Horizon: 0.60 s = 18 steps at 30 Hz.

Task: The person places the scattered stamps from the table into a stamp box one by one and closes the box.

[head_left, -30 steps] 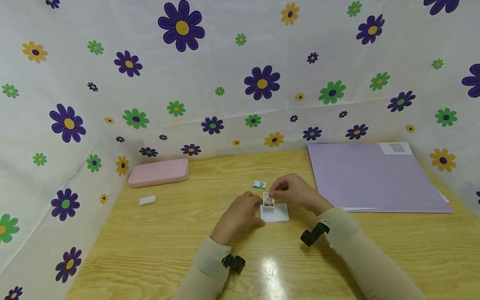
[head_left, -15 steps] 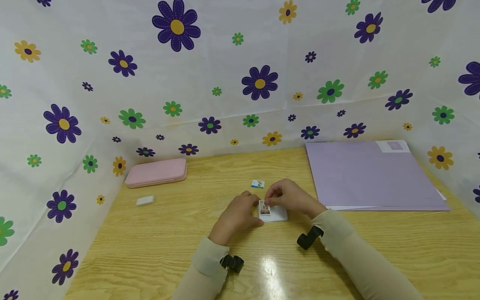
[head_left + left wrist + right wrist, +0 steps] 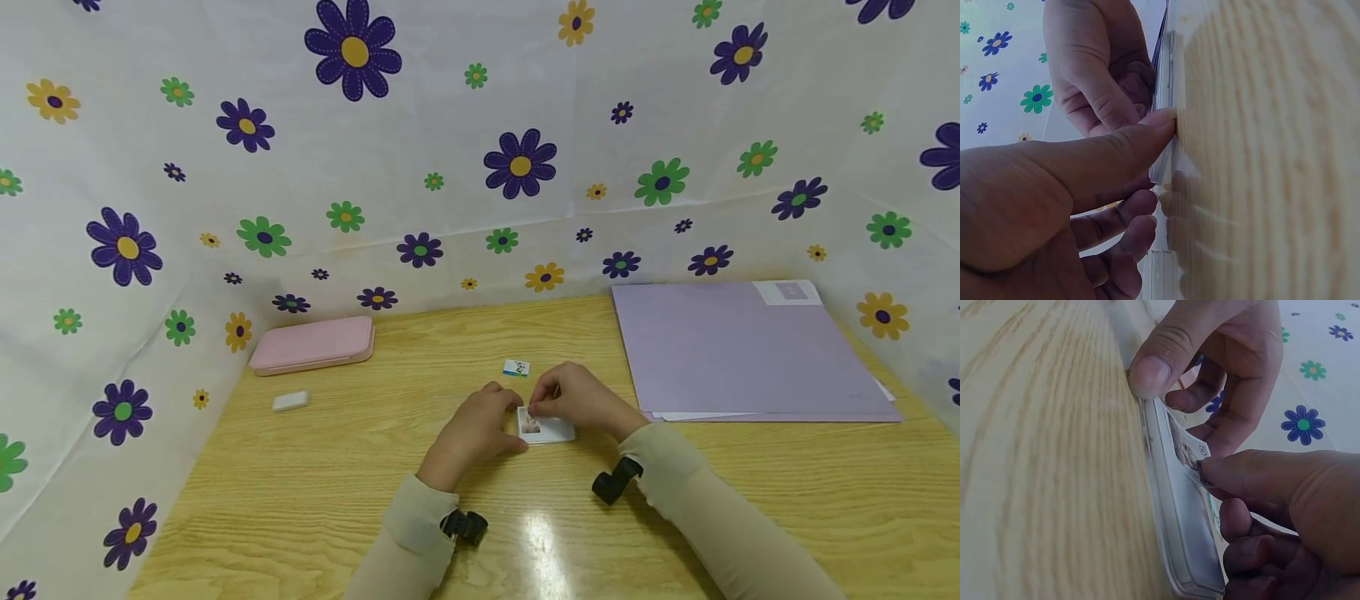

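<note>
One right-hand grip is pinching a little stamp, tilted on the white case on the table, while the left-hand grip is kinda holding that case's left end.

- Number: on the small stamp with the toothed edge, seen close up in the right wrist view, a short printed number runs along one side. It looks like 150, but it is small and turned sideways, so the middle digit is uncertain.
- Label: a white label with a pale purple square sits at the far right corner of the lilac folder. Any wording is too small to read.
- Blue, green and white card: its printed marks are too small to make out.
</note>
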Motion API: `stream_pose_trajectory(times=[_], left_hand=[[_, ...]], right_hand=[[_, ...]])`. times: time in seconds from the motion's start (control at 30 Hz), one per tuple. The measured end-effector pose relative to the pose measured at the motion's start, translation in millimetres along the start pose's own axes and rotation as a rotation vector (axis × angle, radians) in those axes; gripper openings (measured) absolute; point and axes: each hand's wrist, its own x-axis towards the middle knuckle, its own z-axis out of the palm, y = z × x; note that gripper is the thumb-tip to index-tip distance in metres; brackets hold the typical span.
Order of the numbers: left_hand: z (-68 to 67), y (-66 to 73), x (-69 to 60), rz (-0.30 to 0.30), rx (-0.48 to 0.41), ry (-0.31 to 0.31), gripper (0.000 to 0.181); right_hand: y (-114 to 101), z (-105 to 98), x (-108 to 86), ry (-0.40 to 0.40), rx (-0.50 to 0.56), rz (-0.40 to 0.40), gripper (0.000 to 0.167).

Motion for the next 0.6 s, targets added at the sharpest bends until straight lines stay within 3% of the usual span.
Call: stream_pose_trajectory(times=[0.6], left_hand=[[0.0, 0.8, 0.0, -0.005, 0.000, -0.002, 0.055]], right_hand=[[-1.8, 5.9, 0.4, 0.026, -0.077, 0.000, 0.013]])
